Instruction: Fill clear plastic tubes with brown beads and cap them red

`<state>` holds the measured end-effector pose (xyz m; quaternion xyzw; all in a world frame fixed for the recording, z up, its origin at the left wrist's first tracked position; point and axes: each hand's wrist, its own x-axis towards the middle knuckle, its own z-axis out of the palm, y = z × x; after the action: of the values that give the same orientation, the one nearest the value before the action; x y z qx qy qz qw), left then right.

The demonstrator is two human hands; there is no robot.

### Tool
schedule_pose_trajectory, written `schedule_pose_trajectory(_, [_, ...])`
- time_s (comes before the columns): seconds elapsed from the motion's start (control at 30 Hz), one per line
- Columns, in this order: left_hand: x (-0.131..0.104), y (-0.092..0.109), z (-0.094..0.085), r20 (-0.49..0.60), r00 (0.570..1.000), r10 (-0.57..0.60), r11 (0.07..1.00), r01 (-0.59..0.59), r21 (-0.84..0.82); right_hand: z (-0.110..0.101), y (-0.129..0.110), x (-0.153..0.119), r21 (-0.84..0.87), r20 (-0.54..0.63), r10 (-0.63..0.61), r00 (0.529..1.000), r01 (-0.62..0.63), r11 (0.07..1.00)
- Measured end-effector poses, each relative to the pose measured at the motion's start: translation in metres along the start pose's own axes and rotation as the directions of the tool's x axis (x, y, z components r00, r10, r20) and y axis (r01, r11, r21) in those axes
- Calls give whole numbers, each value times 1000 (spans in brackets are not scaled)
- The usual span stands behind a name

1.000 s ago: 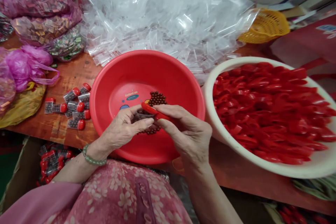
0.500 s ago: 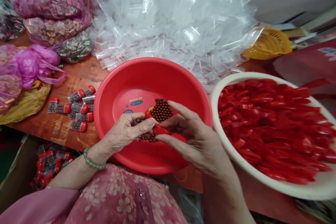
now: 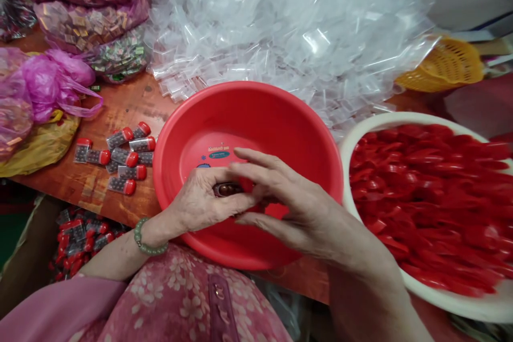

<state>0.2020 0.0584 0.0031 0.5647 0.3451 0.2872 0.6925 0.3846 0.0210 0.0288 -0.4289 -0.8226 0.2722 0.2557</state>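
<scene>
My left hand (image 3: 208,195) is closed around a small clear container (image 3: 227,189) with brown beads visible inside, held over the red basin (image 3: 248,256). Curled round the far end of this container, my right hand (image 3: 284,197) meets the left one, its thumb below and its fingers above. The two hands hide whatever lies between the right fingertips. Part of the basin floor, with a printed pattern, shows beyond my left hand; the rest is covered by the hands.
Left of the basin lie several clear containers with red caps (image 3: 124,157); more fill a box (image 3: 80,240) below the table edge. A cream basin (image 3: 348,171) of red plastic pieces stands right. Behind are a heap of clear plastic pieces (image 3: 272,26), a yellow basket (image 3: 449,67) and pink bags (image 3: 60,83).
My right fingers have moved left over the end of the container and now cover it. The brown beads seen in the basin are hidden behind the hands. The view has shifted slightly.
</scene>
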Motion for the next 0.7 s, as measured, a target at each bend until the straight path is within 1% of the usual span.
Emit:
schedule_pose_trajectory(0.07, [0,0,-1,1,1000,-22,999,22,-41,1,-1,4,-17,0,-3,1000,3,1000])
schedule_pose_trajectory(0.2, [1,2,-4,-4,995,-102,988,100,-120,9,2,3,61,-126,76,989,-69,996])
schedule_pose_trajectory(0.27, [1,2,-5,-3,993,-118,983,116,-141,12,3,2,72,-166,82,983,-71,995])
schedule_pose_trajectory(0.33, [0,1,-7,-23,989,-146,969,138,-202,15,3,2,87,-226,90,970,-72,994])
schedule_pose_trajectory(0.4, [0,-2,-9,-42,983,-178,943,158,-293,20,2,2,148,-326,151,933,-107,983])
schedule_pose_trajectory(0.47, [0,-6,-10,-38,981,-191,917,165,-363,27,2,3,257,-411,263,873,-165,952])
schedule_pose_trajectory(0.53, [1,-8,-12,-31,984,-174,910,149,-386,34,2,3,414,-460,402,792,-210,886])
schedule_pose_trajectory(0.6, [2,-9,-12,-38,991,-131,923,108,-369,38,3,2,595,-424,543,725,-229,770])
schedule_pose_trajectory(0.63, [2,-8,-13,-44,993,-105,936,84,-343,39,4,1,675,-378,599,706,-232,700])
schedule_pose_trajectory(0.7, [2,-3,-13,-42,998,-39,961,26,-277,36,8,-2,785,-273,663,697,-237,572])
